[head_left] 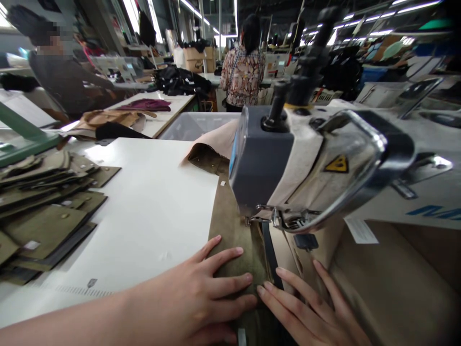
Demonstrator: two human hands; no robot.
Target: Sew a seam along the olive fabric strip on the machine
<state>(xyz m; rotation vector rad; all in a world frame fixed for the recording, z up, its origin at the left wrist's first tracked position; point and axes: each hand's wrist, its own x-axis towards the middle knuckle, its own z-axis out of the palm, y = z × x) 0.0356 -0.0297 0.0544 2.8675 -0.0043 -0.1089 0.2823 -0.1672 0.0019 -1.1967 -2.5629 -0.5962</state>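
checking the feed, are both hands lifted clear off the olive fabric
No, the left hand lies flat on the olive fabric and the right hand presses beside it, in front of the sewing machine.

Ceiling strip lights (pixel 378 17), white worktables (pixel 169 103), workers (pixel 243 67) among fabric piles (pixel 183 79)

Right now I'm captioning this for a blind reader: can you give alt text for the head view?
Two bare hands, left hand and right hand, press flat on olive fabric under a sewing machine on a white table. Cut olive pieces are stacked to the left; other people work behind.
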